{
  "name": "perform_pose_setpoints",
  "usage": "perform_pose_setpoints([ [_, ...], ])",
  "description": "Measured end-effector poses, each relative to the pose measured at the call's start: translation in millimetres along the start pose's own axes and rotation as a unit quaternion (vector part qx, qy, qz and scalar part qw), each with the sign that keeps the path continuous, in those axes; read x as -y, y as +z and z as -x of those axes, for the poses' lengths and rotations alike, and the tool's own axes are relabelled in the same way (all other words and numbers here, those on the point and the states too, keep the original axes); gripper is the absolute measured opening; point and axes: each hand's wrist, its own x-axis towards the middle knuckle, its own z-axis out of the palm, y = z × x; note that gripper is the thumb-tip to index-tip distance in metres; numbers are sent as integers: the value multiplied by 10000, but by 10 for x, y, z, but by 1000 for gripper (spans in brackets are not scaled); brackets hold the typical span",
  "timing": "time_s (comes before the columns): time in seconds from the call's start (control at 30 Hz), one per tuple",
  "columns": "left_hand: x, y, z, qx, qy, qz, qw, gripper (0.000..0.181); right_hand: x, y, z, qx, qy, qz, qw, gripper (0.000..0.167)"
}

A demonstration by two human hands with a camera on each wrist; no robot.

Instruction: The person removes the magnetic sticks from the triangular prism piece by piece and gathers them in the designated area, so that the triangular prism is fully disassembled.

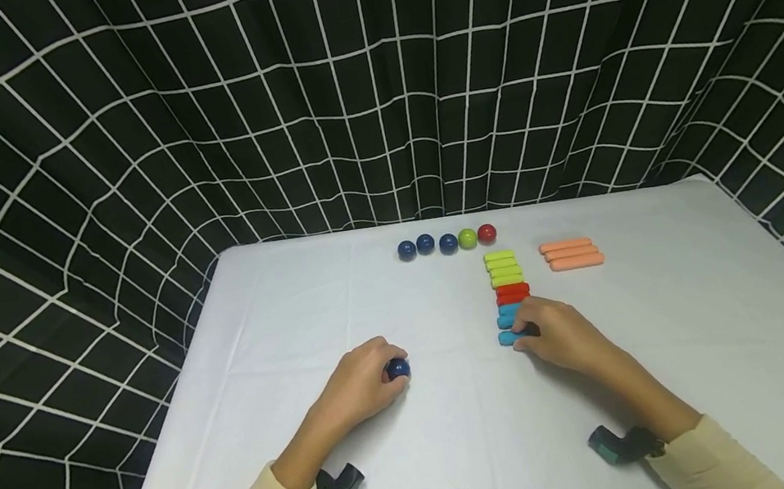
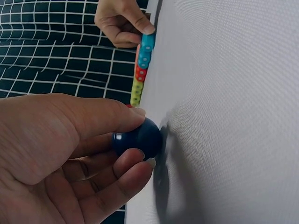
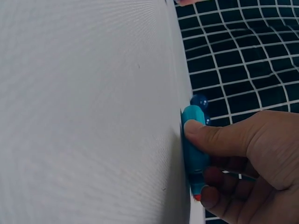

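Note:
My left hand [image 1: 360, 386] pinches a glossy dark blue ball [image 1: 398, 368] between thumb and fingers, at the table's middle. In the left wrist view the ball [image 2: 140, 140] sits at or just above the cloth. On the right, my right hand [image 1: 562, 335] pinches the nearest short blue rod [image 1: 508, 338] at the lower end of a column. The right wrist view shows the thumb on this blue rod [image 3: 192, 140]. Above it in the column lie other blue rods [image 1: 508, 321], partly hidden by the fingers, then red rods [image 1: 512, 290] and several lime rods [image 1: 503, 269].
A row of balls lies near the back edge: dark blue balls [image 1: 425, 243], a lime ball [image 1: 467, 238] and a red ball [image 1: 486, 234]. Three orange rods [image 1: 572, 253] lie right of the column. A black gridded curtain [image 1: 373, 98] surrounds the white-covered table [image 1: 296, 307].

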Motion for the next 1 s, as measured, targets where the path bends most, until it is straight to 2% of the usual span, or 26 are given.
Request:
perform_pose_setpoints([
  [0.1,2,-3,-1,-21,18,13,10000,28,2,7,-2,-13,-86,139,9999,19],
  [0.27,1,-5,4,-9,22,27,10000,28,28,11,21,-99,-632,705,9955,21],
  [0.37,-7,-11,5,-9,38,3,10000,28,47,-2,38,-159,-829,775,9934,22],
  [0.67,-15,-19,2,5,61,-37,10000,28,55,-103,87,-41,-873,547,9947,21],
  [1.0,-21,-19,3,-3,31,-35,10000,28,25,-40,65,-272,-827,506,9949,20],
])
